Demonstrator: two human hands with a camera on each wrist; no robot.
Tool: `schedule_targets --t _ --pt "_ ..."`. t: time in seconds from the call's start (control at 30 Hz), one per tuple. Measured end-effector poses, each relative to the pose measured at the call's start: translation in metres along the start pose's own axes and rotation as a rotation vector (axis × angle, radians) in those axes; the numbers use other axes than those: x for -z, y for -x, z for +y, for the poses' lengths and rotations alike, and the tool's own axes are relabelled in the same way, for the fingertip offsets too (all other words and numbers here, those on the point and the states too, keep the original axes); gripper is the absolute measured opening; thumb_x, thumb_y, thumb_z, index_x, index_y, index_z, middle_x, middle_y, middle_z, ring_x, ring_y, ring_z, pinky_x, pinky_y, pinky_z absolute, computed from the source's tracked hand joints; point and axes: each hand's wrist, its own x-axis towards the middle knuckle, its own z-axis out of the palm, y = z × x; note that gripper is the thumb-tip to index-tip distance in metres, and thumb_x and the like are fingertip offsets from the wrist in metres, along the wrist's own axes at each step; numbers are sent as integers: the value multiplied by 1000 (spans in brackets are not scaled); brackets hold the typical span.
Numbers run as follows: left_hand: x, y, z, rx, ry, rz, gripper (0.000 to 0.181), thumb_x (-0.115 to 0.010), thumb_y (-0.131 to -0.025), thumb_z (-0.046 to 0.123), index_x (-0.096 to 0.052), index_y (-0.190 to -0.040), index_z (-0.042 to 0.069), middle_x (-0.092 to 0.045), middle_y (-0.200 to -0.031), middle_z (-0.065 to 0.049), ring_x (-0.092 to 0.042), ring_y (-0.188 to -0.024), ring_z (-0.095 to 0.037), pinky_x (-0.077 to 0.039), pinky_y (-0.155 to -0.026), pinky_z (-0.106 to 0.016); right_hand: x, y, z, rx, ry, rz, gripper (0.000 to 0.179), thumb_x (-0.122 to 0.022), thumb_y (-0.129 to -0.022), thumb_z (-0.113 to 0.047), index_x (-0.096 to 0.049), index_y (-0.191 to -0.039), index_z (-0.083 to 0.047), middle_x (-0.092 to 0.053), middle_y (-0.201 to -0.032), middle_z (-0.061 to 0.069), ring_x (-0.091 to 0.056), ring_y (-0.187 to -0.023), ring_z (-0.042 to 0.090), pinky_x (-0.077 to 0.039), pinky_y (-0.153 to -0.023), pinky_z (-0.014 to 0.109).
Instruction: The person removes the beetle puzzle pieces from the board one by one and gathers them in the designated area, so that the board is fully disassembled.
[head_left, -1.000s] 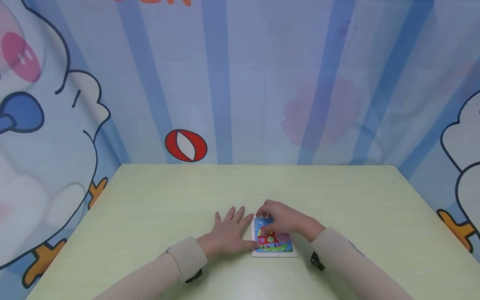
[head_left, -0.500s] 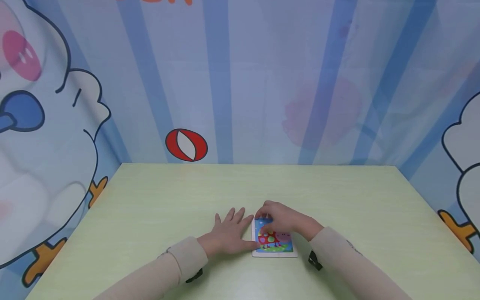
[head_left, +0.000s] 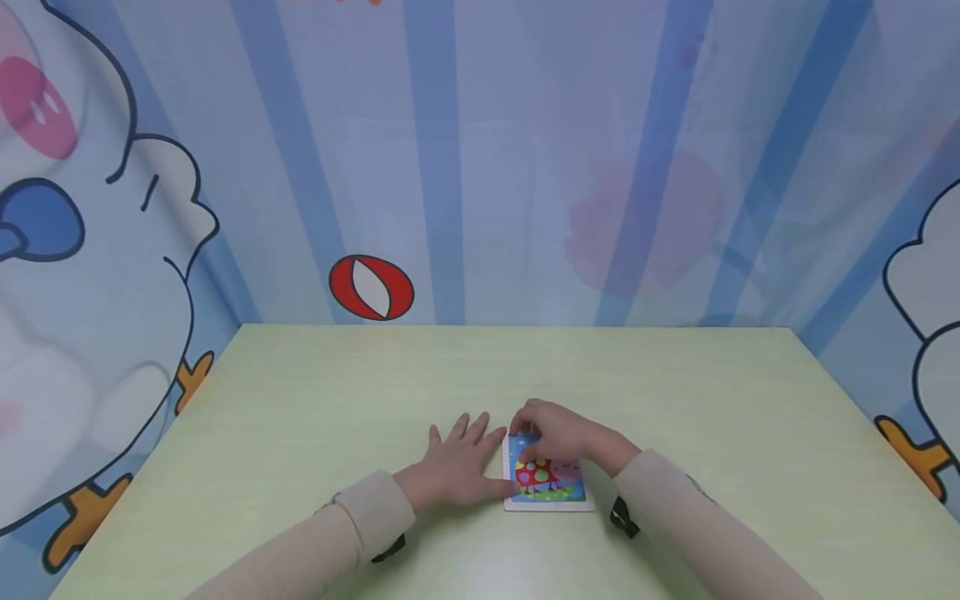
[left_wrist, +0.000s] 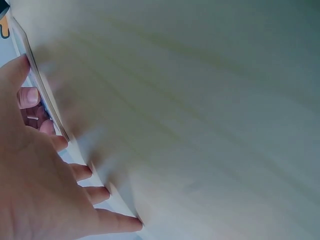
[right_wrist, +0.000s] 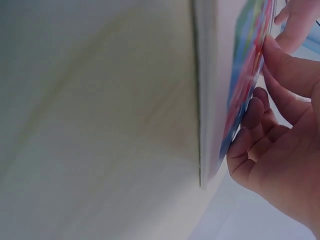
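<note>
A small square picture board (head_left: 555, 492) with a white border lies flat on the table; its picture has a red spotted ladybird with a pink head on blue and green. Fingers spread, my left hand (head_left: 459, 472) rests at its left side, thumb over the picture's lower left edge. From the upper right, my right hand (head_left: 564, 431) reaches over the board with bent fingers at the picture's far edge and the thumb on its surface. The right wrist view shows the board (right_wrist: 242, 75) side-on, with the right thumb and curled fingertips against the picture face.
The pale green table (head_left: 360, 375) extends around the board on all sides. Behind it hangs a blue striped cloth (head_left: 517, 167) printed with cartoon figures and a red and white ball (head_left: 371, 287).
The right hand's wrist has shifted very slightly left, with its fingers still at the picture's far edge. The left hand and the board stay in place.
</note>
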Motion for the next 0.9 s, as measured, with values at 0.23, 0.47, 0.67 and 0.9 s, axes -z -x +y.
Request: schedule_targets --t 0.23,0.47,0.67,0.9 --pt "-1 -2 -1 6 -2 -8 86 -48 -87 69 -27 -154 21 -15 -161 -10 -8 -147 -38 -8 -107 -72 -1 1 -1 8 9 3 27 -75 -84 -10 -66 -109 -9 -55 -99 1 -50 -88 17 -48 -84 35" --pt "-1 -2 -1 5 -8 -10 86 -47 -87 70 -26 -154 21 -14 -161 -10 -8 -147 -38 -8 -107 -72 0 0 1 13 23 1 30 -76 -83 -11 -66 -111 -10 -54 -97 0 -49 -85 16 -48 -80 32" --pt "-1 -2 -1 4 -10 -11 85 -48 -87 69 -26 -154 21 -14 -161 -10 -8 -147 -38 -9 -107 -72 0 -2 0 6 19 -6 30 -76 -83 -10 -66 -111 -10 -54 -97 0 -49 -84 15 -47 -78 31" --pt "-2 -3 -2 3 -7 -8 86 -48 -86 70 -26 -154 21 -14 -161 -10 -8 -147 -39 -9 -106 -72 0 -2 0 -6 -10 -15 30 -75 -83 -7 -64 -111 -10 -54 -101 0 -49 -87 17 -47 -82 32"
